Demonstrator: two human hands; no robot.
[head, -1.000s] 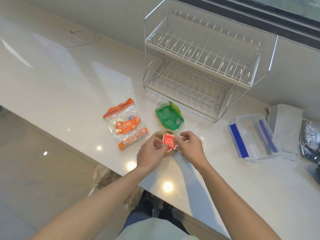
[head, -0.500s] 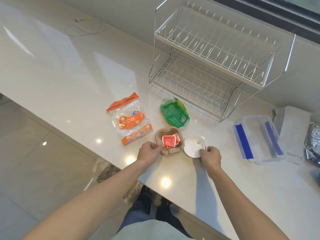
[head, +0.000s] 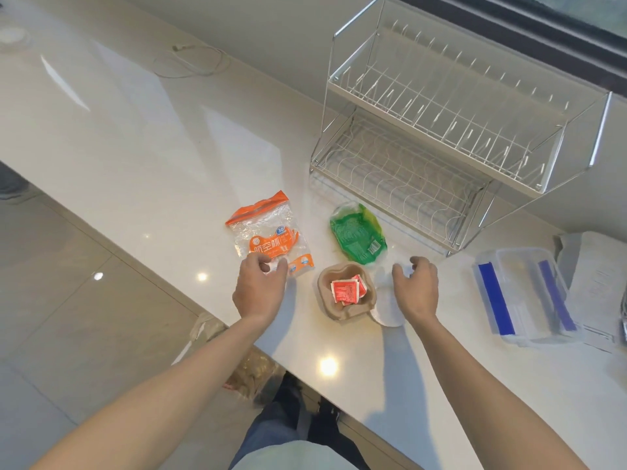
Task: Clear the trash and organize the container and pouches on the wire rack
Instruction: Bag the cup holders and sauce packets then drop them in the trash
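Observation:
A brown pulp cup tray (head: 343, 312) sits near the counter's front edge with red sauce packets (head: 346, 290) lying in it. A white round lid (head: 386, 308) lies right beside it, partly under my right hand (head: 415, 290), whose fingers curl over the lid's far edge. My left hand (head: 259, 290) hovers with fingers apart over the lower corner of the orange-and-clear pouch (head: 268, 230). A green pouch (head: 358, 237) lies in front of the two-tier wire rack (head: 441, 144), whose shelves hold nothing.
A clear lidded container with blue clips (head: 522, 293) rests right of the rack, next to white paper (head: 597, 286). A white cable (head: 190, 62) lies at the far left of the counter (head: 152, 157). Below the counter's edge are a bag (head: 251, 368) and tiled floor.
The packets went from both hands into the pulp tray. My left hand left the tray and moved left to the orange pouch. My right hand shifted onto the lid.

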